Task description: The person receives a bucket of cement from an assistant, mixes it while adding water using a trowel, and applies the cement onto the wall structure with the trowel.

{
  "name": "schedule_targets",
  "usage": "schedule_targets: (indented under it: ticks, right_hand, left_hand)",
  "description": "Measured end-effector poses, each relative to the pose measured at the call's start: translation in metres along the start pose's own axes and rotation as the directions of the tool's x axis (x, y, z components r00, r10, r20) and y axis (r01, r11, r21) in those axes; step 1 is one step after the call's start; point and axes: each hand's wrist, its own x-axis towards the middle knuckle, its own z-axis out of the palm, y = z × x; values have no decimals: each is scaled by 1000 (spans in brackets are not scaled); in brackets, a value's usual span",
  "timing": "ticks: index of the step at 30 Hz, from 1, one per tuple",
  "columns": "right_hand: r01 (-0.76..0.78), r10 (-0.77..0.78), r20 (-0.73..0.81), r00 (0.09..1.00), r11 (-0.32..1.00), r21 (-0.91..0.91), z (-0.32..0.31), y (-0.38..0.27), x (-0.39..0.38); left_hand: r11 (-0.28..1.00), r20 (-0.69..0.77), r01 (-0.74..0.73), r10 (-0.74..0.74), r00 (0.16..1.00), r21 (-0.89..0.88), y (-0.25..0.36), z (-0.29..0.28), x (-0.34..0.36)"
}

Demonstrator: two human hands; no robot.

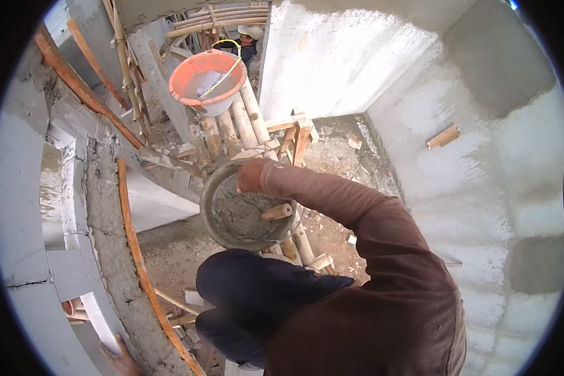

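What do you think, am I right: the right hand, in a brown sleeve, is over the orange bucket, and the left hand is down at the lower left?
Not quite: the head view shows the right hand, in a brown sleeve, over the round grey mortar tub, not the orange bucket. The left hand is down at the lower left.

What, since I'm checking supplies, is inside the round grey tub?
Grey mortar and a pale cylindrical wooden handle. Mortar covers the bottom of the tub; the right hand hides some mortar.
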Motion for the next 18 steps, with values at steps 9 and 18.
schedule_targets:
  ticks: [9,18]
  right_hand:
    - [69,300,-428,853,747,661,-89,106,260]
    - [-503,609,-505,611,792,347,-139,101,375]
  left_hand:
    - [995,-10,38,-38,999,88,-13,3,-7]
    - [985,18,120,-118,993,-127,-18,6,-8]
